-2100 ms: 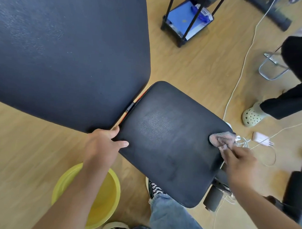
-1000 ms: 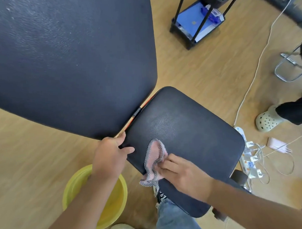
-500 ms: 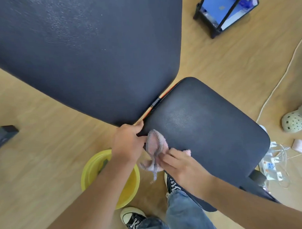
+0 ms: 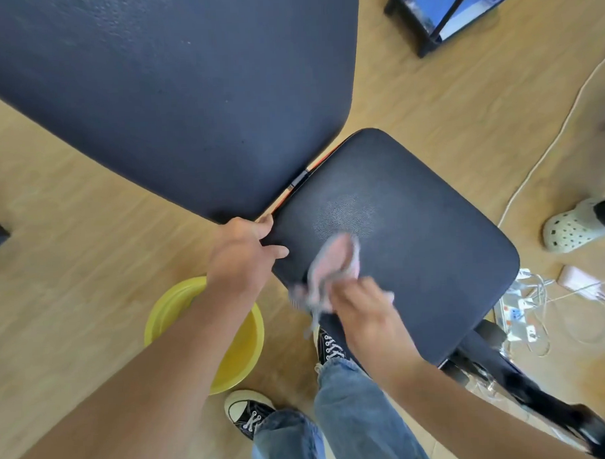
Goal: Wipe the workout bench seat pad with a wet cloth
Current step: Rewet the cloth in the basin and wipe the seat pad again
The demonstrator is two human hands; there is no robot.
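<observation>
Since half a second ago the cloth (image 4: 333, 262) has slid off the near-left corner and further onto the seat pad (image 4: 414, 232), and it's now motion-blurred, pink with a grey mesh edge. Right hand (image 4: 362, 309) is closed around the bunched end of it, pressing it flat on the pad's near-left part, with a bit of cloth hanging off the near edge. Left hand (image 4: 243, 255) sits at the pad's left corner, fingers curled over the edge and thumb lying on top, gripping the pad right where it meets the big backrest pad (image 4: 169, 96). An orange and black strip of frame shows in the gap between the two pads.

Going outward: a yellow basin (image 4: 243, 348) sits on the wooden floor (image 4: 72, 254) under the left forearm, just beside the seat. Below that you can see jeans (image 4: 352, 416) and black-and-white sneakers (image 4: 247, 411). Off to the right of the seat there's a power strip (image 4: 516, 314) with tangled white cables, a white charger (image 4: 577, 281), and somebody else's perforated white clog (image 4: 572, 228). A black rack with something blue inside (image 4: 437, 15) stands top right.
</observation>
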